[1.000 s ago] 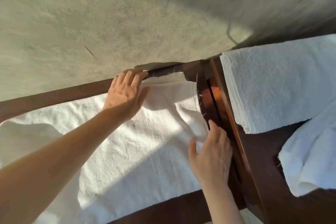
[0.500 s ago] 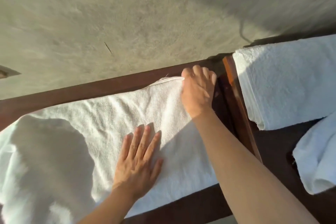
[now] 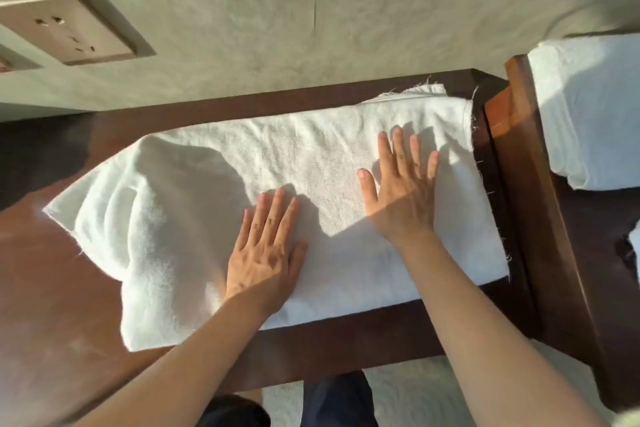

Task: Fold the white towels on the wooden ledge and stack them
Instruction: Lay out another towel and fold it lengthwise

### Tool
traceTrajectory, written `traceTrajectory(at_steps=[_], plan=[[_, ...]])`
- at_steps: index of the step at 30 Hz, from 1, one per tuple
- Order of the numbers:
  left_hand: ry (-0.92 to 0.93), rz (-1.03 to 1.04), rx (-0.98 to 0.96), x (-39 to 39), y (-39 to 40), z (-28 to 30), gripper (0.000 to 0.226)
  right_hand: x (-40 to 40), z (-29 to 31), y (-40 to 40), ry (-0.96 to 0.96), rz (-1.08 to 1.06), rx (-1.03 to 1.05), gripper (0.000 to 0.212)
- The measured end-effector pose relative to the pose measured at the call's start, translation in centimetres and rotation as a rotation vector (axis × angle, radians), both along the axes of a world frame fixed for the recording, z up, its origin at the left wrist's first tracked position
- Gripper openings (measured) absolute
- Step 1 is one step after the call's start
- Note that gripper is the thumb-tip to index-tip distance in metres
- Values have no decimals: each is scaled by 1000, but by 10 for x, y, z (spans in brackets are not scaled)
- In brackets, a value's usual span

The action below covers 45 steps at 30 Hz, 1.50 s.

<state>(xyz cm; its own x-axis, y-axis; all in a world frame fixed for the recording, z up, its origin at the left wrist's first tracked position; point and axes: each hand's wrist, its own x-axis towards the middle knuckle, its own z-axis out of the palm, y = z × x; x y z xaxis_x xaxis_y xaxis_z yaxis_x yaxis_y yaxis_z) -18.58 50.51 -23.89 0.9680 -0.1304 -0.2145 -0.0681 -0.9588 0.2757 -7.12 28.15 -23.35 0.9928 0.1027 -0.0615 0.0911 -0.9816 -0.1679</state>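
You can see only part of the folded towels (image 3: 588,107) before the right edge cuts them off, and just a sliver of another towel (image 3: 635,250) below

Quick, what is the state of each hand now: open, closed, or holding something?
Left hand: open, flat on the white terry towel.
Right hand: open, flat on the same towel.

Setting: was a home or guest room.
Evidence: grey plastered wall (image 3: 277,10) bore a beige wall socket plate (image 3: 69,28); dark wooden ledge (image 3: 346,340) held white terry towels (image 3: 311,156).
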Motion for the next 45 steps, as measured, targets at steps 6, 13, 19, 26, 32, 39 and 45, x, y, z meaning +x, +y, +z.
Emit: traceTrajectory(at_steps=[6,13,19,26,32,39,45], plan=[[-101,75,26,-41,42,14,58,-103,-3,87,6,385,45,62],[-200,-65,-5,-71,89,8,49,-123,7,171,38,262,211,53],[-369,116,-146,-91,149,39,39,-131,-13,186,95,287,50,59],[-235,713,-683,-108,194,29,49,-160,10,267,76,281,456,57],[-93,1655,-1013,-74,176,51,63,-160,-1,269,215,244,444,61],[246,1255,-1126,-55,188,46,57,-160,2,268,289,232,397,72],[260,966,-1189,-47,211,46,45,-158,1,269,225,261,411,72]])
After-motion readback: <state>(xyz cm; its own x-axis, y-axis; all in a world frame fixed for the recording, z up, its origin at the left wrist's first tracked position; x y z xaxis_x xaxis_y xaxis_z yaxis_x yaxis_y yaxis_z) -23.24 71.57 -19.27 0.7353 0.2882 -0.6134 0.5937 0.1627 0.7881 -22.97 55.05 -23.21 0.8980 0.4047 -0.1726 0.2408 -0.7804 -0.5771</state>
